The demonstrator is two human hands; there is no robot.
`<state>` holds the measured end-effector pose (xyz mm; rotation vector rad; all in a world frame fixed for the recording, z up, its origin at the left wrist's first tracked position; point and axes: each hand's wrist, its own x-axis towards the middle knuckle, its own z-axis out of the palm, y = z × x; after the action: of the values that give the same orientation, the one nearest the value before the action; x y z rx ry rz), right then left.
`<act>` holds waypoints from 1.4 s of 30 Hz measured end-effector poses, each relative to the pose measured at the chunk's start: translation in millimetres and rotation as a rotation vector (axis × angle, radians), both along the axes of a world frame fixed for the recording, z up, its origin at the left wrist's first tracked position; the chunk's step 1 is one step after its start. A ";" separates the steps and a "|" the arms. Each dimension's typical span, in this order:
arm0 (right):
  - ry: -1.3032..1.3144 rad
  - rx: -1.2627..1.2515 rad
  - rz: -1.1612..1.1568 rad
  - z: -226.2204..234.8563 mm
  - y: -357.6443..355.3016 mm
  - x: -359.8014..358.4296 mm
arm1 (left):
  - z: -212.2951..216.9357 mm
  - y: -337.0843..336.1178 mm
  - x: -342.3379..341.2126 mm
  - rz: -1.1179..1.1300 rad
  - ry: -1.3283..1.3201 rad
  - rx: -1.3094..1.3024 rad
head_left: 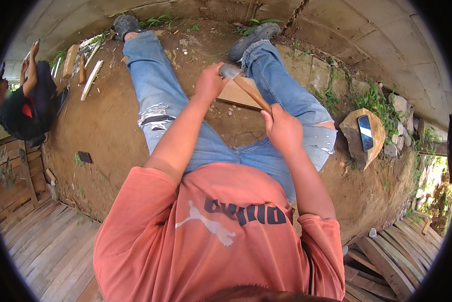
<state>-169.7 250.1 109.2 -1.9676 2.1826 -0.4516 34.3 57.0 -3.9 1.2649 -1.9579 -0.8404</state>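
- The right hand (282, 128) is curled in a tight fist around the lower end of a hammer (246, 88), whose smooth, round wooden handle slants up and to the left from the fist.
- The hammer's dull grey metal head sits at the top end of the handle, right against the left hand (210, 83).
- The left hand is closed, its fingers bunched at the hammer head; whether it pinches something small there cannot be told.
- Just under the hammer lies a flat, pale wooden board (238, 94) with straight edges, resting on the ground between the person's legs.
- The legs are stretched out in faded blue jeans (158, 95), soft denim torn open with frayed white threads at both knees.
- Dark, chunky shoes (253, 38) with ridged soles point toward the curved concrete wall (382, 40).
- The ground (110, 126) is dry, crumbly brown earth, with sparse green weeds at its edge.
- To the right, a rough, angular stone (354, 143) bears a glossy dark phone (365, 132), lying flat on it.
- At upper left, several pale wooden sticks (91, 80) lie loose on the earth, well apart from the hands.
- Another person in dark clothing (29, 105) sits at the far left edge.
- Weathered grey wooden planks (44, 241) run along the lower left and lower right.
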 end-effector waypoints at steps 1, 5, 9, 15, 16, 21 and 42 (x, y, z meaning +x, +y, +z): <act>0.019 0.040 -0.030 0.3 -2.0 -1.2 | 1.6 1.6 -1.2 0.046 -0.051 -0.007; -0.003 -0.021 0.041 0.6 5.0 -7.7 | -37.2 -4.2 6.7 0.053 0.001 -0.061; 0.018 0.010 0.041 11.7 -0.2 -8.9 | -16.7 -4.9 2.0 -0.052 0.105 -0.130; -0.016 -0.024 0.107 10.9 -4.3 -6.7 | -12.3 -11.4 2.7 -0.080 -0.006 -0.062; -0.045 -0.119 0.153 9.0 -3.5 -6.7 | -15.2 -14.1 1.7 -0.103 0.036 -0.112; -0.067 0.047 0.030 9.3 -1.0 -1.3 | -12.0 -11.6 -1.0 -0.022 -0.159 -0.080; -0.261 0.513 -0.236 -88.1 -101.0 14.7 | 5.1 26.2 25.2 -0.087 -0.062 -0.024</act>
<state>-154.9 149.1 21.1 -1.3176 2.1004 -0.1416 59.5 83.2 1.2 1.2126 -2.0784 -0.8271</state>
